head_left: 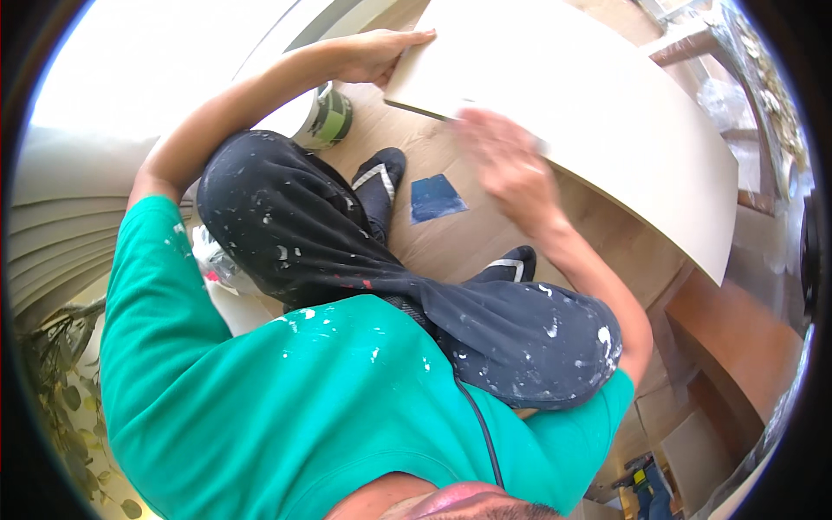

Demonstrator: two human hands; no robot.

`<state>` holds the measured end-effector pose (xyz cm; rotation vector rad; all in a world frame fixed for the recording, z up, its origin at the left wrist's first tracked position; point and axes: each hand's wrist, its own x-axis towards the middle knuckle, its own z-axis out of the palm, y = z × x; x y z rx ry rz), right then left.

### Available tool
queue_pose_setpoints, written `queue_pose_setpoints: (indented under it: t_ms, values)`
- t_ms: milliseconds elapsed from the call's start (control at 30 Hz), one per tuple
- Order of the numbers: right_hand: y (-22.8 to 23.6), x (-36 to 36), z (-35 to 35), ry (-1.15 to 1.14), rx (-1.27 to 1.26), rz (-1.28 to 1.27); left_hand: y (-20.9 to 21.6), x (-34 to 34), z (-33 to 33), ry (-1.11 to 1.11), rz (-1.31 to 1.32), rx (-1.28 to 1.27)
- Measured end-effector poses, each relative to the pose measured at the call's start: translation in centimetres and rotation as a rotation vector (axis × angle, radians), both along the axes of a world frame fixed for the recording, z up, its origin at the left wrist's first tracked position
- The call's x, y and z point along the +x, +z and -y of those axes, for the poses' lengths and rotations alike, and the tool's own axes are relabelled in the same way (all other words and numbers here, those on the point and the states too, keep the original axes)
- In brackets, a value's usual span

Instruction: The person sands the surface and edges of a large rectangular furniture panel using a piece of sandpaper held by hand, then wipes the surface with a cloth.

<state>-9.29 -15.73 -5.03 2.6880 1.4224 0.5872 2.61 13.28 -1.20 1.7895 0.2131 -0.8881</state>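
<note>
A large pale, white-faced board (589,95) slants across the upper right, with its thin near edge facing me. My left hand (379,57) grips its left corner, thumb lying on the top face and the other fingers below. At the near edge, my right hand (511,160) is bent over the board and smeared by motion. Its fingers look pressed together. A pale bit shows at the fingertips and a greyish bit beside the hand, but what it holds is too blurred to name. A dark blue, dusty square sheet (437,198) lies on the wood floor between my feet.
A green and white bucket (329,117) stands beside my left knee. Plastic-wrapped furniture (745,104) is at the right, near a brown wooden panel (737,334). Tools (650,490) lie at the lower right. A pleated curtain (78,208) and leafy branches (74,399) line the left.
</note>
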Motion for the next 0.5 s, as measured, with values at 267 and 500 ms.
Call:
queue_pose_setpoints:
  t_ms: [267, 500]
  values:
    - [-0.9, 1.0, -1.0, 0.013, 0.152, 0.126, -1.8, -0.1, -2.0, 0.167, -0.081, -0.161]
    - [-4.3, -3.4, 20.4, -0.254, 0.031, 0.250, -1.5, -0.1, -1.7, 0.113, -0.084, -0.067]
